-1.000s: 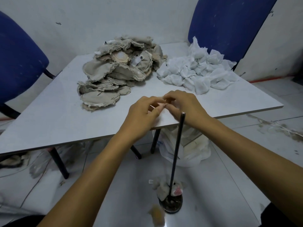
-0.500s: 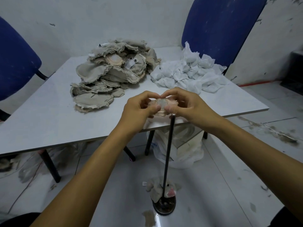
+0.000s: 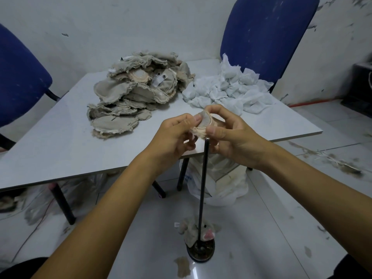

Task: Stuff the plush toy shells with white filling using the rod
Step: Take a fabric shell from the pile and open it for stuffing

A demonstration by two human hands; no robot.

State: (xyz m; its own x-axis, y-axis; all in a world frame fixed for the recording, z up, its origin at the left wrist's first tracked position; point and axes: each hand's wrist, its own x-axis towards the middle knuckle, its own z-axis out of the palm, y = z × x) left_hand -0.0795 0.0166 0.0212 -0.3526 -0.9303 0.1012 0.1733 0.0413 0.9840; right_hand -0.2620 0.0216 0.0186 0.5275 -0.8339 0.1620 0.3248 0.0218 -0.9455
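A small beige plush shell (image 3: 205, 122) is pinched between both hands just above the tip of the black upright rod (image 3: 203, 188). My left hand (image 3: 175, 135) holds its left edge with thumb and fingers. My right hand (image 3: 231, 135) grips its right side, thumb on the lower rim. The rod stands on a round base (image 3: 200, 252) on the floor. A pile of flat grey-beige shells (image 3: 132, 91) lies on the white table (image 3: 60, 141). White filling bundles (image 3: 227, 89) are heaped at the table's far right.
A stuffed toy (image 3: 198, 231) lies on the floor against the rod's base. A white plastic bag (image 3: 221, 182) sits under the table. Blue chairs stand at the left (image 3: 18, 77) and behind the table (image 3: 265, 31).
Both hands have lifted off the table edge with the shell and now hold it opened over the rod's tip. The view has shifted slightly.
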